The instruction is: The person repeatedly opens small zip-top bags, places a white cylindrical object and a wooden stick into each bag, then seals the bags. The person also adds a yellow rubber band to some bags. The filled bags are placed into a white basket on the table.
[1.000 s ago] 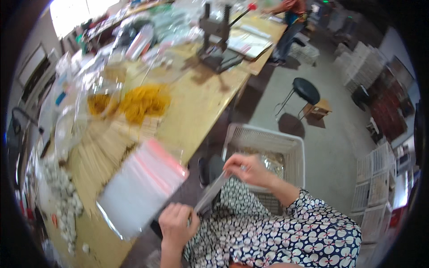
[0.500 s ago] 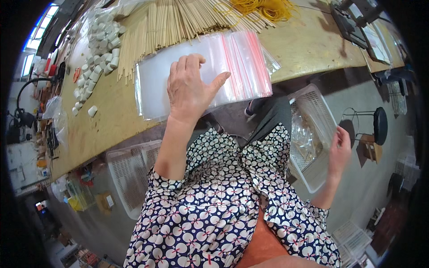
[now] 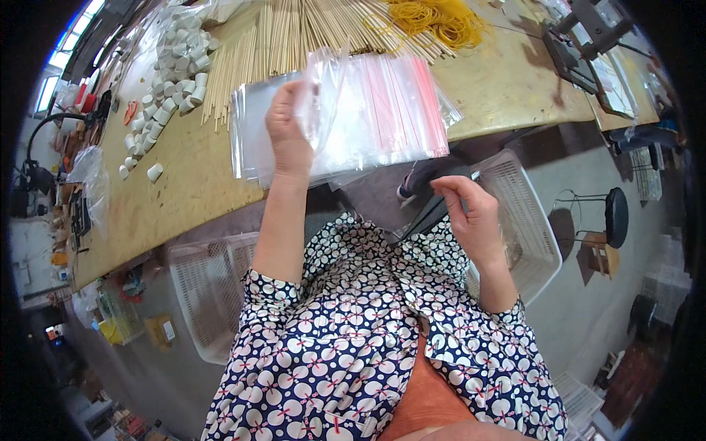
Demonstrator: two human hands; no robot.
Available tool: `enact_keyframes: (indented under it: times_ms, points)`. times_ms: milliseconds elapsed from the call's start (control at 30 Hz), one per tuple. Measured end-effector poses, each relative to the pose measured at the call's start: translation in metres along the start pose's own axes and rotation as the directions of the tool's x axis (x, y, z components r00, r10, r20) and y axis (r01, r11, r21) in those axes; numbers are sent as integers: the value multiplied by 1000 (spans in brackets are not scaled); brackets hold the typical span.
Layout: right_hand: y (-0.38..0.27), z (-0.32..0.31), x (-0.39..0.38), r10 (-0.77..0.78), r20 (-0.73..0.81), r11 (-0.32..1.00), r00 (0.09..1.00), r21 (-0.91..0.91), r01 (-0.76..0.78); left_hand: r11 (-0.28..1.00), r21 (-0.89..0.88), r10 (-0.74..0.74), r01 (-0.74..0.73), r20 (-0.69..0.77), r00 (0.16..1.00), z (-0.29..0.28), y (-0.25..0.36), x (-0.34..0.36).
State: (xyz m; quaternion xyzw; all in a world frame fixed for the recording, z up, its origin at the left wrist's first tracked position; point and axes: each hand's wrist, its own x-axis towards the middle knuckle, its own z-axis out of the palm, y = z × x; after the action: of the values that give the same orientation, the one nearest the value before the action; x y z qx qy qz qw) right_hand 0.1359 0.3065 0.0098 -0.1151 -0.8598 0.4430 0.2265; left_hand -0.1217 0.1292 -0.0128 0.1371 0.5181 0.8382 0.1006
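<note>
Stretching out under my pile of clear bags [image 3: 397, 106] is a big yellowish table [image 3: 191, 195]. Down to the right of the pile is a white basket [image 3: 535, 213] with holes. Just past the pile, lots of thin light sticks [image 3: 294, 37] fan out. Left of it lies a heap of little white lumps [image 3: 180, 62], and behind its right end is a tangle of yellow loops [image 3: 441, 20]. One thin bag [image 3: 323, 84] is up over the pile, with my left hand [image 3: 289, 128] closed on its edge. My right hand [image 3: 474, 220] hangs on the near side, by the pile's right end, fingers curled close to the thumb; I can't tell if it holds anything. Left of the pile sits a small orange thing [image 3: 130, 112].
</note>
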Motion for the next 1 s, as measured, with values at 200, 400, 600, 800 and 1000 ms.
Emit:
enact_keyframes:
  times_ms: [200, 400, 600, 800, 1000]
  points:
    - [-12, 13, 11, 228, 143, 865, 963, 424, -267, 739, 438, 454, -512, 237, 859, 15, 20, -11]
    - [-35, 35, 58, 123, 309, 696, 943, 651, -304, 888, 256, 375, -382, 78, 924, 18, 6, -21]
    - [-29, 46, 63, 155, 325, 658, 933, 671, -343, 407, 400, 618, -821, 542, 570, 18, 69, -60]
    - [-38, 27, 17, 215, 265, 868, 940, 389, -308, 392, 459, 203, -797, 802, 561, 18, 49, -105]
    - [-12, 20, -18, 379, 619, 740, 688, 244, -627, 563, 474, 75, -677, 786, 613, 11, 22, -140]
